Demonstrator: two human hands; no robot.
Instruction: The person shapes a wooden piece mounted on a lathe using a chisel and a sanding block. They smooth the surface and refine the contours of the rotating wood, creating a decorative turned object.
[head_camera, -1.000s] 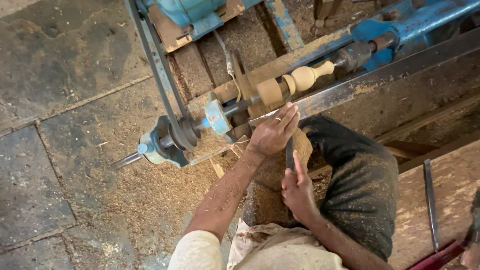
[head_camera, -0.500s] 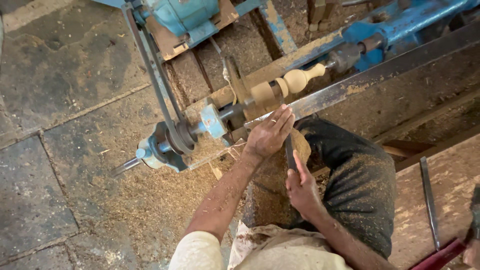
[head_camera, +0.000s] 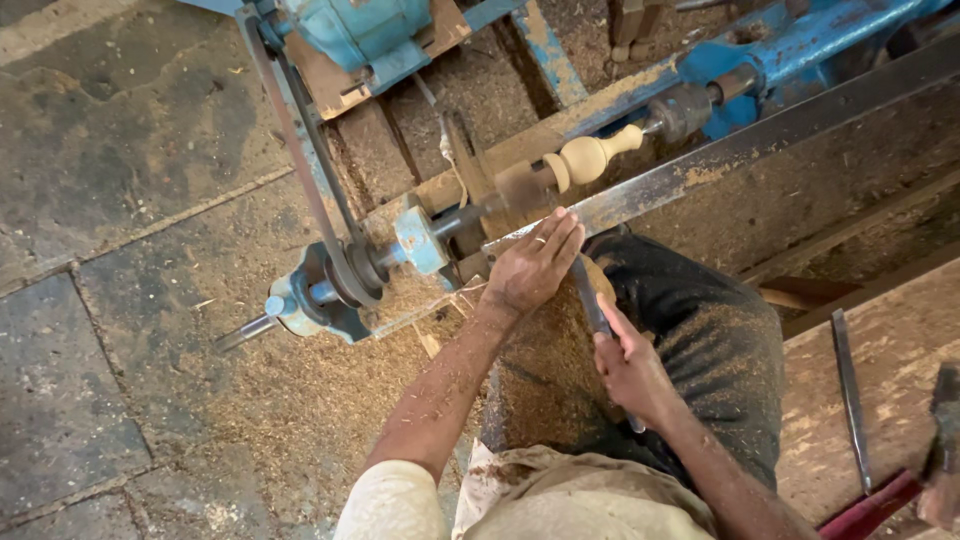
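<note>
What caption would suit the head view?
Left hand steadies a chisel on the lathe; right hand grips its handle.

No packages, labels, signs or screens show anywhere in this workshop view.
</note>
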